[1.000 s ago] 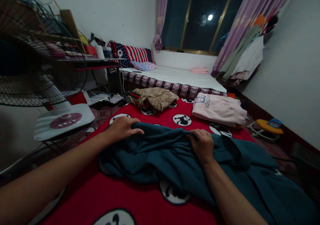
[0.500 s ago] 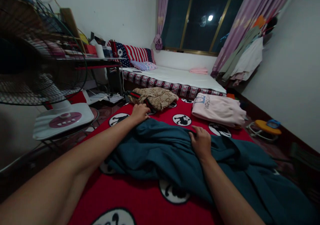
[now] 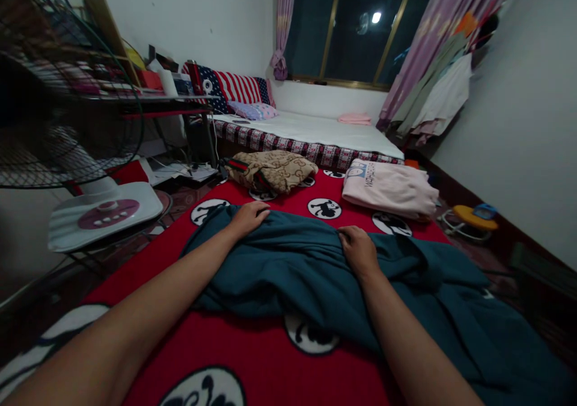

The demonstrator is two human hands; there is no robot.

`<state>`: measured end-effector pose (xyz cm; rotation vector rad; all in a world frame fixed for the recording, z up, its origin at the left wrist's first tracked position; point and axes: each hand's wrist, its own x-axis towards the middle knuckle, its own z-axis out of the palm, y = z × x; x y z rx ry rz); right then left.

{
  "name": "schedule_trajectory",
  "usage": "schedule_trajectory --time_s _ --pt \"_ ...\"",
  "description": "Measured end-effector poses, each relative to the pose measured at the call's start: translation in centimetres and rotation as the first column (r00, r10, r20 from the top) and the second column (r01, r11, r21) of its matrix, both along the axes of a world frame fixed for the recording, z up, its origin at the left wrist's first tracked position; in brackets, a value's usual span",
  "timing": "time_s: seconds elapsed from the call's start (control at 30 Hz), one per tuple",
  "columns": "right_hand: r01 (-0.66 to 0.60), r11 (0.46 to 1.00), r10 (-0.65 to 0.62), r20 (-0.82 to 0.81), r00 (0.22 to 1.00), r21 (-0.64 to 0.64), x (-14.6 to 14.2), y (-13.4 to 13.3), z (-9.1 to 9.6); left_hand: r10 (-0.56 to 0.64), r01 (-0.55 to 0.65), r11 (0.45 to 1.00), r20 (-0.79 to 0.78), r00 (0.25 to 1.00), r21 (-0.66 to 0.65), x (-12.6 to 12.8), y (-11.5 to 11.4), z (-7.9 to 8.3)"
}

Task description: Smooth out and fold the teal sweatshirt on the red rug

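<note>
1. Lying rumpled across the red blanket, the dark teal garment is the landmark; it spreads from the middle of the blanket toward the near right corner.
2. Left hand: palm down on the garment's far left edge, fingers curled over the cloth; whether it pinches a fold cannot be told. Half a second ago this hand lay beyond the garment, beside the brown patterned garment; it has since drawn back, and the teal edge now reaches further left, suggesting the cloth is being spread flat.
3. Right hand: closed on a raised fold at the garment's middle, much as before, apparently anchoring it.
4. Beyond the garment: the brown patterned garment to the far left and a folded pink top to the far right, both apart from it.
5. Left of the garment, off the blanket: a floor fan.
</note>
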<state>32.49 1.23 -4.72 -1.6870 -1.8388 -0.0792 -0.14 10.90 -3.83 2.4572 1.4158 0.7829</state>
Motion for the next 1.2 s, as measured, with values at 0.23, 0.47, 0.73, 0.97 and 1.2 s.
schedule_trajectory --time_s 0.23,0.47,0.73,0.97,1.2 --pt "-0.016 1.000 0.017 -0.089 0.996 0.017 0.1 -0.3 0.1 0.082 -0.092 0.995 0.281 0.956 0.023 -0.4 -0.7 0.4" --pt "-0.006 1.000 0.006 -0.072 0.997 -0.001 0.1 -0.1 0.0 0.063 -0.058 0.998 0.337 0.939 -0.026 -0.6 -1.1 1.0" --pt "0.020 1.000 -0.022 -0.079 0.997 -0.022 0.1 0.1 -0.1 -0.140 0.145 0.989 0.317 0.938 0.008 -2.6 -10.6 4.8" --pt "0.005 1.000 -0.006 -0.092 0.996 -0.006 0.3 0.3 -0.3 -0.477 0.469 0.869 -0.014 0.879 -0.160 -5.3 -17.7 4.0" --pt "0.013 1.000 -0.014 -0.106 0.994 -0.019 0.0 0.0 0.1 -0.512 0.522 0.827 0.102 0.853 -0.211 1.7 -19.0 10.3"
